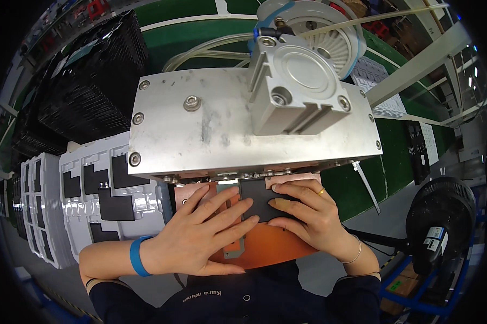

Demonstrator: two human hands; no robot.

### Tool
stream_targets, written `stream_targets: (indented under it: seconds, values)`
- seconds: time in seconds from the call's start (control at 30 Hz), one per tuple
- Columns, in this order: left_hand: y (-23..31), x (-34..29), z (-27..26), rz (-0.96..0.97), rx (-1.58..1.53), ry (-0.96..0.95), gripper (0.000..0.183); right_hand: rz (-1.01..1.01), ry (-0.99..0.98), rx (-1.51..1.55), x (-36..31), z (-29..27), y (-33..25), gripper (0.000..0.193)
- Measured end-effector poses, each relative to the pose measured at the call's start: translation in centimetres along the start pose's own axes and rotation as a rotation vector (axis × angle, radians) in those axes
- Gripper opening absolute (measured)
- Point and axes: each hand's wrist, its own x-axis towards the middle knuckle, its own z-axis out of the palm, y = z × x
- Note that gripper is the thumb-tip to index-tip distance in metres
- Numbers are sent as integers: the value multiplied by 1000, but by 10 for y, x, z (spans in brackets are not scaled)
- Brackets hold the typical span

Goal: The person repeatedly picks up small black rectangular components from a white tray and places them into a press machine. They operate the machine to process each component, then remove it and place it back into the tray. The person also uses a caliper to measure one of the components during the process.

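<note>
A dark grey flat rectangular piece (254, 198) lies on a copper-orange fixture plate (276, 243) under the front edge of a silver metal press (211, 129). My right hand (313, 216), with a ring and a thin bracelet, has its bent fingers and thumb on the right side of that piece, gripping it. Spread out over the left part of the fixture, my left hand (211, 229) wears a blue wristband (140, 256). Its fingertips reach the piece's left edge. A grey metal strip with an orange slot (234, 248) shows partly beneath my left fingers.
White moulded trays (114, 189) with similar dark pieces stand at the left, before tall stacks of black trays (87, 92). The press carries a square air cylinder (302, 81). At the right are a black fan (440, 216) and a thin metal strip (366, 186) by the green bench (356, 200).
</note>
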Motion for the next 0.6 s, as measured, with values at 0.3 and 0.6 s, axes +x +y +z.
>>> stream_targets:
  seconds: [0.3,0.6]
  values:
    - [0,0,1,-14,-39,15,70,8,-11,-2,-1,1,0,33]
    - [-1,0,2,-1,-14,17,69,-2,-10,-9,-1,0,0,32]
